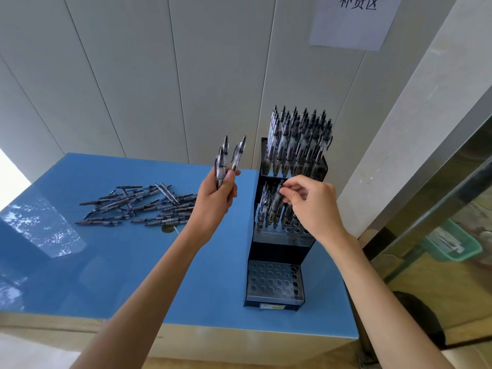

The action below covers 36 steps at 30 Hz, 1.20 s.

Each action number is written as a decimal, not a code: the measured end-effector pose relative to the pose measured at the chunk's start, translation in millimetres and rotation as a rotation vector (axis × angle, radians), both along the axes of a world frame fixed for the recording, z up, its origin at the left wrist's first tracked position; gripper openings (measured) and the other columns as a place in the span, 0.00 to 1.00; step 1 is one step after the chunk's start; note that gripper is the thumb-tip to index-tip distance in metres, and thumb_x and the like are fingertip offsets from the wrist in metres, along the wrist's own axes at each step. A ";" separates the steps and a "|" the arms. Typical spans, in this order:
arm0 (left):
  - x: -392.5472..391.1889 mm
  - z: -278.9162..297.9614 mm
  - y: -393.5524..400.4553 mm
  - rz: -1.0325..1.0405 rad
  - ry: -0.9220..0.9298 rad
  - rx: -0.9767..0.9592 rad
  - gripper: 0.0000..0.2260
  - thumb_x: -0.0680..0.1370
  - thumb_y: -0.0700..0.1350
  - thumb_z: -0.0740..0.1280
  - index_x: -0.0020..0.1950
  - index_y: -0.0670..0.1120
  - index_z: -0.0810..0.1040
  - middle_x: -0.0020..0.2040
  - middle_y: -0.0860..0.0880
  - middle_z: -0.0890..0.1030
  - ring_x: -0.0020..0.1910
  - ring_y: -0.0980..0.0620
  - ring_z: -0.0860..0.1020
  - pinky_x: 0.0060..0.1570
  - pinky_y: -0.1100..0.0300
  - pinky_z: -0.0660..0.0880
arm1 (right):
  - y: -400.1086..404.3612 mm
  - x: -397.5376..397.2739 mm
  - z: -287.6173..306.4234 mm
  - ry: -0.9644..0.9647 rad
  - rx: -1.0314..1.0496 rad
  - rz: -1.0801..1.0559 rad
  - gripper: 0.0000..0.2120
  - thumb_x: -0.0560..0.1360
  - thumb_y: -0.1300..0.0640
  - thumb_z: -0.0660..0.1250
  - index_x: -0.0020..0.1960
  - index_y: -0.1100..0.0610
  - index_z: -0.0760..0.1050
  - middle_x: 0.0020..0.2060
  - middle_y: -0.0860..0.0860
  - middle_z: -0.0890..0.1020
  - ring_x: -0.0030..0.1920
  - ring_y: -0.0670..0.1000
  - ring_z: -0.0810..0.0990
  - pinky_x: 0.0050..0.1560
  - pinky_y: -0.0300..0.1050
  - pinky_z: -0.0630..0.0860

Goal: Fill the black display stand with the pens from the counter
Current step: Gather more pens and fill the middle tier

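A black tiered display stand stands on the blue counter. Its top tier is packed with upright pens. The middle tier holds several pens on its left side. The bottom tier shows only bare holes. My left hand grips a small bunch of pens, tips down, left of the stand. My right hand hovers over the middle tier and pinches the top of a pen standing there. A loose pile of pens lies on the counter at the left.
A panelled wall rises behind the counter, with a paper sign on it. To the right is a pale pillar and a metal-framed glass door. A green basket sits beyond the glass. The counter's front edge is near me.
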<state>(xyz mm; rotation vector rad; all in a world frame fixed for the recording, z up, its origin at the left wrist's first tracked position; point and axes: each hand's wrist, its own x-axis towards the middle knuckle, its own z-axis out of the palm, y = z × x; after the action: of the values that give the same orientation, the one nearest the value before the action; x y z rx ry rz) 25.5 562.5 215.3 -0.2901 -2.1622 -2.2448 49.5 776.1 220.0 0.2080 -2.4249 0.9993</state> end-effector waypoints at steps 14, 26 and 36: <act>5.1 3.9 3.8 -0.033 0.031 -0.010 0.12 0.87 0.47 0.57 0.58 0.44 0.78 0.37 0.50 0.75 0.28 0.53 0.62 0.28 0.61 0.61 | 4.5 1.6 -16.1 -0.167 0.069 0.017 0.06 0.76 0.60 0.74 0.53 0.58 0.85 0.41 0.50 0.87 0.38 0.42 0.84 0.49 0.40 0.82; 14.8 8.3 21.3 -0.079 0.074 -0.049 0.05 0.79 0.45 0.73 0.52 0.47 0.80 0.32 0.57 0.74 0.28 0.57 0.69 0.31 0.67 0.67 | -9.3 5.4 52.0 -0.196 -0.512 0.141 0.10 0.78 0.54 0.72 0.49 0.61 0.83 0.39 0.55 0.87 0.39 0.56 0.87 0.44 0.51 0.84; 13.6 10.2 22.6 -0.089 0.073 -0.046 0.12 0.85 0.50 0.64 0.55 0.41 0.74 0.37 0.51 0.75 0.32 0.50 0.64 0.30 0.60 0.65 | 7.0 9.0 60.9 -0.184 -0.753 0.083 0.08 0.76 0.61 0.72 0.49 0.66 0.82 0.39 0.60 0.86 0.39 0.60 0.87 0.42 0.46 0.85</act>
<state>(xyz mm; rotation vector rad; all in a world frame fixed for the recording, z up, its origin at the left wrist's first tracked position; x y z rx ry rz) 39.0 585.1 225.6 -0.4711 -2.2078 -2.1937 58.5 783.2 281.0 -0.0531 -2.0196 1.9481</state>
